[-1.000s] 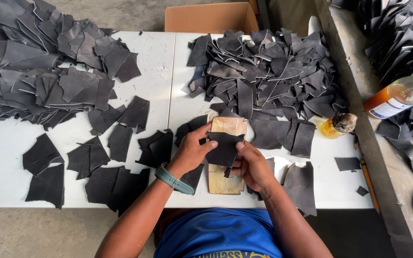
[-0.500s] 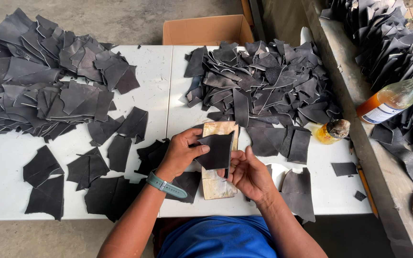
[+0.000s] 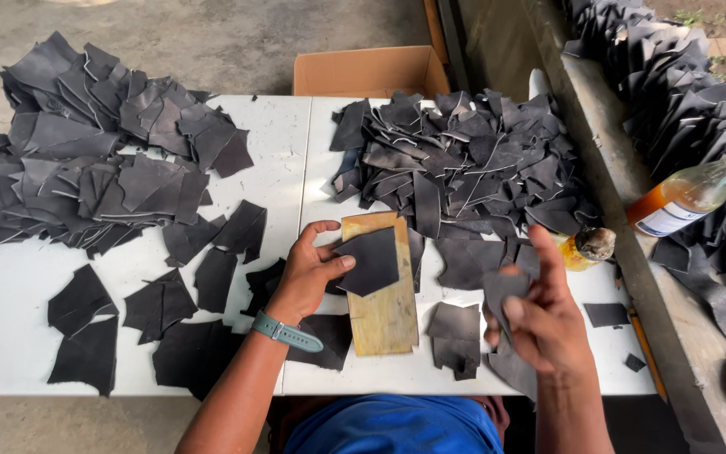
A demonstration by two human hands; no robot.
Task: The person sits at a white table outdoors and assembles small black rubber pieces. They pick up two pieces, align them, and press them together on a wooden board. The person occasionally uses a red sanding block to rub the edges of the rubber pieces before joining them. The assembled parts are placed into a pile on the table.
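Count on your table, by kind.
You have two heaps of dark leather pieces (image 3: 102,168), one wooden board (image 3: 381,290), two bottles (image 3: 689,195), one cardboard box (image 3: 370,71), one wristband (image 3: 286,331).

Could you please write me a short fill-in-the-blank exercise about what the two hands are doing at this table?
1. The left hand pinches a dark leather piece over a ____ board.
2. The right hand lifts a smaller dark piece ____ the white table.
3. The left wrist wears a teal ____.

Missing words: wooden; above; watch
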